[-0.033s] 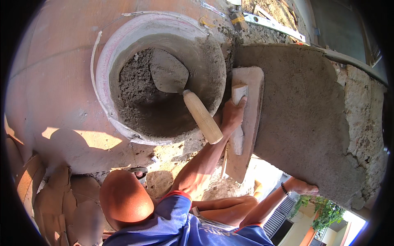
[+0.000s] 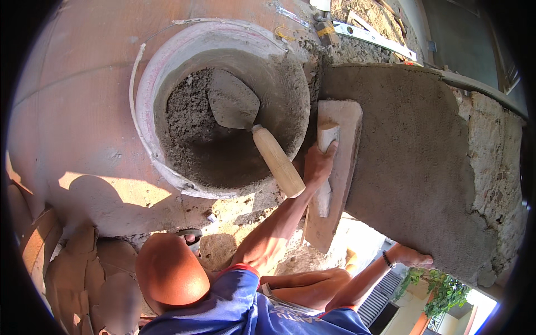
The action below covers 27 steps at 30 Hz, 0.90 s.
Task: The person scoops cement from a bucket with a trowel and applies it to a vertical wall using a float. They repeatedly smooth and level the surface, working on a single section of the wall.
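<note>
My left hand is closed round the pale handle of a long plastering float. The float's blade lies along the left side of a grey, freshly plastered wall surface. Lower right, my right hand, with a dark beaded bracelet at the wrist, grips the plastered wall's near edge; its fingers are partly hidden. Left of the float stands a round bucket with grey mortar inside. A trowel rests in it, its wooden handle reaching out over the rim above my left forearm.
A spirit level and a wooden block lie at the far side. Rough, unplastered masonry borders the plaster on the right. My knee is at lower left, near torn cardboard. Green leaves show below right.
The float in my left hand has slid slightly toward me along the plaster. My right hand stays at the edge. The whole view has shifted a little.
</note>
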Each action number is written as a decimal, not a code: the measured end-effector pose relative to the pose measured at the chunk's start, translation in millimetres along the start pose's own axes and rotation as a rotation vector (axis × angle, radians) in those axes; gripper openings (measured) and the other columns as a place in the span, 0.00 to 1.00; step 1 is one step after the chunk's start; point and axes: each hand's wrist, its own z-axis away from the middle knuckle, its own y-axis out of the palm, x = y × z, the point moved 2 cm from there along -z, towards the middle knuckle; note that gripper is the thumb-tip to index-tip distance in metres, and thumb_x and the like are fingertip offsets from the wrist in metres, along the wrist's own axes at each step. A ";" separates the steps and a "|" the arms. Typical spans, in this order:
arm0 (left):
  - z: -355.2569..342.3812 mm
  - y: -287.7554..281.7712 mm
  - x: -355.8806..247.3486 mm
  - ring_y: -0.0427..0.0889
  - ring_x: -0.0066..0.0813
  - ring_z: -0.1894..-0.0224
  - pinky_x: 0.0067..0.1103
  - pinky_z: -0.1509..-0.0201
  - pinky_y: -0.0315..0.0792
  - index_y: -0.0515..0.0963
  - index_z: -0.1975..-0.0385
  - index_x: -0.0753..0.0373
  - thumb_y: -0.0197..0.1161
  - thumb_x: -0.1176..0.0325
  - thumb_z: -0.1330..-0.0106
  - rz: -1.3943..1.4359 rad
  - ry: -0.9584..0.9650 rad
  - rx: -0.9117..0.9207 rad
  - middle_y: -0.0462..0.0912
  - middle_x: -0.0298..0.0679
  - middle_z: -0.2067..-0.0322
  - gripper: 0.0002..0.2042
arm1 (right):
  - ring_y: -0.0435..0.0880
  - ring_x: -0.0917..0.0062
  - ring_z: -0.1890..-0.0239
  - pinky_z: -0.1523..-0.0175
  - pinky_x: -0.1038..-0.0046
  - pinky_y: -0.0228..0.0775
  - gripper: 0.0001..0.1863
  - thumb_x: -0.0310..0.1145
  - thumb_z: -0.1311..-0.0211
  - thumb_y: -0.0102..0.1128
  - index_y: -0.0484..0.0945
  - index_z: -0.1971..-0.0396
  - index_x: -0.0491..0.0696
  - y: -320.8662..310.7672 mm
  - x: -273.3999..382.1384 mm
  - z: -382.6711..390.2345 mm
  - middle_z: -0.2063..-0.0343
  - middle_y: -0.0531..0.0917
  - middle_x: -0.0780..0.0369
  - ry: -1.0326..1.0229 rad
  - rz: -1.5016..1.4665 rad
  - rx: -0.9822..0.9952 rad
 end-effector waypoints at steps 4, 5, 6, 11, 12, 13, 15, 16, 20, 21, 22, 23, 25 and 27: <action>53.0 50.6 4.3 0.85 0.39 0.63 0.31 0.60 0.76 0.77 0.60 0.71 0.63 0.56 0.37 -0.005 0.359 -0.068 0.83 0.53 0.69 0.20 | 0.62 0.63 0.33 0.31 0.55 0.61 0.35 0.54 0.31 0.30 0.46 0.30 0.50 -22.2 -7.7 -14.2 0.33 0.55 0.52 -0.223 0.213 0.081; 55.9 52.3 -4.3 0.85 0.39 0.65 0.31 0.62 0.76 0.77 0.62 0.72 0.63 0.57 0.37 -0.060 0.438 -0.111 0.83 0.53 0.71 0.19 | 0.62 0.63 0.33 0.31 0.55 0.60 0.35 0.55 0.31 0.30 0.46 0.30 0.50 -21.9 -13.9 -17.4 0.33 0.55 0.52 -0.278 0.254 0.105; 45.1 48.0 -13.1 0.81 0.32 0.72 0.28 0.69 0.73 0.77 0.63 0.70 0.62 0.57 0.35 -0.019 0.414 -0.069 0.80 0.46 0.75 0.18 | 0.61 0.63 0.32 0.30 0.55 0.60 0.36 0.55 0.31 0.30 0.46 0.30 0.50 -23.0 -16.1 -18.4 0.33 0.55 0.52 -0.339 0.302 0.117; -12.0 4.6 -38.9 0.79 0.24 0.79 0.23 0.76 0.74 0.77 0.63 0.68 0.60 0.60 0.33 0.021 0.143 0.046 0.79 0.36 0.80 0.15 | 0.61 0.65 0.32 0.30 0.53 0.58 0.36 0.57 0.31 0.29 0.46 0.30 0.52 -10.8 -16.4 -17.1 0.34 0.56 0.52 -0.228 0.108 0.095; -9.9 11.2 -25.8 0.81 0.26 0.74 0.25 0.70 0.75 0.77 0.61 0.68 0.61 0.59 0.33 0.013 0.258 -0.006 0.81 0.39 0.76 0.15 | 0.62 0.66 0.32 0.30 0.52 0.57 0.36 0.57 0.31 0.28 0.47 0.30 0.52 -5.5 -6.7 -6.7 0.35 0.57 0.53 -0.170 0.058 0.078; 2.1 20.2 -5.0 0.83 0.29 0.68 0.26 0.64 0.76 0.77 0.58 0.68 0.61 0.59 0.34 0.008 0.377 -0.094 0.82 0.41 0.72 0.16 | 0.62 0.67 0.33 0.30 0.51 0.57 0.36 0.57 0.31 0.28 0.47 0.30 0.52 10.1 5.9 7.4 0.35 0.57 0.53 -0.094 -0.009 0.089; 34.1 38.9 10.9 0.79 0.37 0.46 0.29 0.43 0.70 0.74 0.48 0.68 0.62 0.58 0.34 0.006 0.280 0.007 0.82 0.48 0.54 0.22 | 0.62 0.69 0.33 0.30 0.50 0.56 0.36 0.58 0.31 0.28 0.47 0.30 0.52 6.9 6.5 7.2 0.36 0.58 0.53 -0.079 -0.037 0.075; 31.8 42.3 10.2 0.81 0.34 0.55 0.28 0.51 0.73 0.75 0.51 0.68 0.62 0.58 0.34 -0.023 0.348 -0.008 0.83 0.46 0.61 0.20 | 0.62 0.69 0.33 0.30 0.49 0.56 0.36 0.58 0.31 0.28 0.48 0.30 0.53 -2.1 2.6 -0.8 0.36 0.58 0.53 -0.130 -0.014 0.065; -20.0 5.1 -18.2 0.82 0.31 0.73 0.28 0.65 0.76 0.77 0.62 0.70 0.64 0.58 0.37 0.118 0.200 0.037 0.81 0.39 0.78 0.18 | 0.60 0.67 0.32 0.31 0.45 0.56 0.35 0.59 0.31 0.29 0.48 0.30 0.55 0.6 4.4 -5.2 0.35 0.57 0.54 -0.101 -0.055 0.133; -19.7 2.9 -17.5 0.80 0.28 0.76 0.28 0.67 0.75 0.77 0.64 0.71 0.64 0.58 0.37 0.126 0.141 0.036 0.79 0.37 0.80 0.17 | 0.60 0.66 0.32 0.31 0.45 0.56 0.35 0.59 0.31 0.29 0.48 0.30 0.55 1.8 5.6 -3.3 0.35 0.57 0.54 -0.142 -0.021 0.133; -17.4 1.0 -16.3 0.79 0.26 0.78 0.27 0.70 0.74 0.77 0.65 0.71 0.64 0.58 0.37 0.134 0.082 0.035 0.78 0.34 0.82 0.17 | 0.60 0.65 0.32 0.31 0.45 0.56 0.35 0.59 0.31 0.29 0.48 0.30 0.55 2.6 7.5 -1.6 0.35 0.57 0.54 -0.184 0.012 0.133; -15.8 -1.9 -16.8 0.77 0.24 0.80 0.27 0.72 0.73 0.77 0.66 0.71 0.64 0.58 0.37 0.138 0.028 0.033 0.76 0.32 0.84 0.17 | 0.60 0.64 0.32 0.31 0.45 0.56 0.35 0.59 0.31 0.29 0.47 0.30 0.55 6.0 9.3 2.6 0.35 0.57 0.54 -0.221 0.042 0.130; 18.0 21.5 -1.2 0.82 0.34 0.68 0.31 0.63 0.75 0.76 0.61 0.70 0.63 0.58 0.37 0.103 0.187 -0.020 0.81 0.45 0.73 0.18 | 0.61 0.63 0.32 0.31 0.45 0.56 0.35 0.59 0.31 0.28 0.47 0.30 0.55 12.8 9.2 5.9 0.35 0.57 0.53 -0.107 -0.062 0.125; 57.5 43.6 3.0 0.84 0.47 0.59 0.35 0.55 0.75 0.73 0.53 0.69 0.64 0.58 0.38 -0.083 0.339 -0.046 0.83 0.54 0.64 0.22 | 0.62 0.62 0.33 0.31 0.45 0.57 0.35 0.59 0.32 0.27 0.48 0.30 0.55 7.3 4.6 7.1 0.35 0.57 0.52 -0.067 -0.065 0.111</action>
